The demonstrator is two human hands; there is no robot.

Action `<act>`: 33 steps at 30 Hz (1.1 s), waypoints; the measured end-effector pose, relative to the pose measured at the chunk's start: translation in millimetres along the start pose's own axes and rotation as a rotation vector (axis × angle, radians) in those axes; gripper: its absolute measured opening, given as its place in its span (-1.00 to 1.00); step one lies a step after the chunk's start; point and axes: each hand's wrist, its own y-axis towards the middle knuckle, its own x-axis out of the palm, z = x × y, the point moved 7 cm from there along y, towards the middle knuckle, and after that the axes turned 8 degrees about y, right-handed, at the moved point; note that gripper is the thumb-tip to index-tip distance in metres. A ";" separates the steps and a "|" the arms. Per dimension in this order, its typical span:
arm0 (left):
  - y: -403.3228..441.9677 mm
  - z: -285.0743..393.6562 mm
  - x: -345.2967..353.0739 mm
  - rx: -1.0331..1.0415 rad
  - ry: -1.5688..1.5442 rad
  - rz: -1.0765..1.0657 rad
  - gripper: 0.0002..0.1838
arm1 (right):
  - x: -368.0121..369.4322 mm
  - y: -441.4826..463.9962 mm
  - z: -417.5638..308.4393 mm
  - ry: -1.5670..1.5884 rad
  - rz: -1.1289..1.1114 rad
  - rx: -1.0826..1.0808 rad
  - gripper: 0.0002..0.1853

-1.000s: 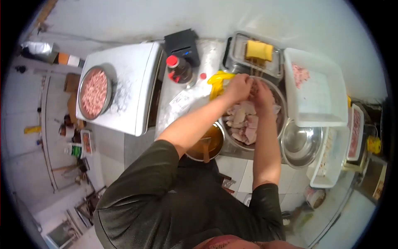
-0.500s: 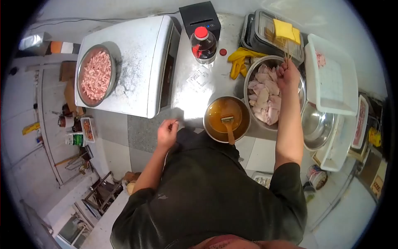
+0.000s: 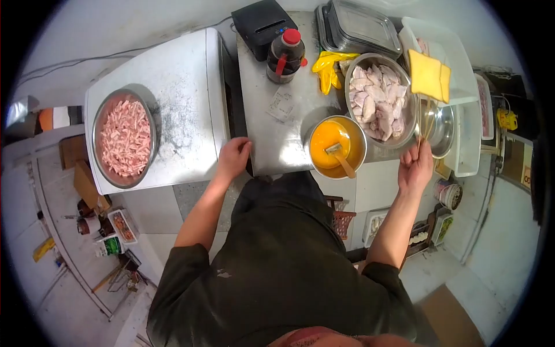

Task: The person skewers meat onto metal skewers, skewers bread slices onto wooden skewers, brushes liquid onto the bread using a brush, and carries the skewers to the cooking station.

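Note:
My right hand is closed round the lower ends of several thin wooden skewers. Flat yellow square slices are on their upper ends, held over the right side of the table. To the left stands a steel bowl of raw chicken pieces. Nearer me, a smaller steel bowl contains orange-yellow liquid, with a wooden-handled brush leaning in it. My left hand has its fingers curled together by the gap between the white appliance and the metal table; I see nothing in it.
On the white appliance sits a bowl of cut pink meat. A red-capped bottle, black printer, yellow gloves and stacked trays stand along the back. White tubs and a steel bowl are at right.
My right hand has come back towards me from over the chicken bowl, bringing the skewered slices to the bowl's right. My left hand has risen slightly to the table's edge. The view has shifted.

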 end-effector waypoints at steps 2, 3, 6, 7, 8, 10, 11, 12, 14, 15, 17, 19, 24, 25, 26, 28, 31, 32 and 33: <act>19.4 4.7 -1.8 -0.172 -0.164 -0.052 -0.77 | -3.6 -9.5 -6.2 0.001 0.004 -0.039 -0.78; 30.4 5.9 2.4 -0.180 -0.139 -0.061 -0.77 | -3.6 -11.9 -8.1 0.001 0.008 -0.061 -0.77; 60.9 17.1 7.4 -0.203 -0.049 -0.036 -0.76 | -3.0 -3.3 -10.1 0.016 -0.014 -0.105 -0.75; 68.7 19.3 9.3 -0.210 -0.013 -0.023 -0.76 | -2.4 0.5 -10.3 0.029 -0.032 -0.110 -0.76; 75.2 19.4 12.9 -0.214 0.014 -0.006 -0.76 | -2.8 4.1 -10.6 0.042 -0.049 -0.115 -0.76; 90.1 20.8 19.1 -0.212 0.064 0.027 -0.75 | -4.3 10.0 -9.9 0.066 -0.067 -0.122 -0.76; 95.1 14.3 27.8 -0.285 0.013 -0.006 -0.77 | -3.6 11.9 -9.7 0.071 -0.059 -0.134 -0.76; 99.9 15.5 30.4 -0.257 0.028 0.015 -0.77 | -4.8 14.0 -9.6 0.074 -0.053 -0.145 -0.76; 106.6 21.1 33.2 -0.202 0.051 0.060 -0.78 | -8.3 19.1 -9.8 0.103 -0.088 -0.136 -0.76; 109.3 20.7 36.0 -0.203 0.069 0.053 -0.77 | -7.6 21.0 -10.9 0.110 -0.116 -0.129 -0.76; 113.5 19.3 40.9 -0.204 0.103 0.043 -0.73 | -6.9 26.0 -12.9 0.113 -0.150 -0.119 -0.76; 116.1 19.7 44.0 -0.202 0.108 0.066 -0.73 | -6.8 31.1 -14.0 0.106 -0.162 -0.117 -0.76; 121.6 17.6 51.8 -0.249 0.159 0.070 -0.71 | -10.1 41.0 -10.1 0.089 -0.099 -0.110 -0.75; 122.6 17.8 52.9 -0.260 0.160 0.072 -0.71 | -11.1 41.3 -9.4 0.082 -0.104 -0.101 -0.74; 123.1 18.0 53.4 -0.271 0.162 0.079 -0.70 | -10.3 41.6 -9.1 0.081 -0.116 -0.094 -0.74; 124.6 21.8 54.8 -0.272 0.183 0.069 -0.70 | -5.2 42.6 -8.4 0.080 -0.151 -0.082 -0.74; 124.4 24.3 57.5 -0.281 0.214 0.053 -0.70 | -2.5 43.1 -9.4 0.070 -0.154 -0.087 -0.74; 123.8 24.3 58.1 -0.285 0.225 0.047 -0.70 | -2.5 43.1 -9.4 0.068 -0.148 -0.088 -0.74; 123.8 23.8 59.0 -0.292 0.210 0.041 -0.71 | -2.6 43.5 -9.6 0.066 -0.143 -0.090 -0.74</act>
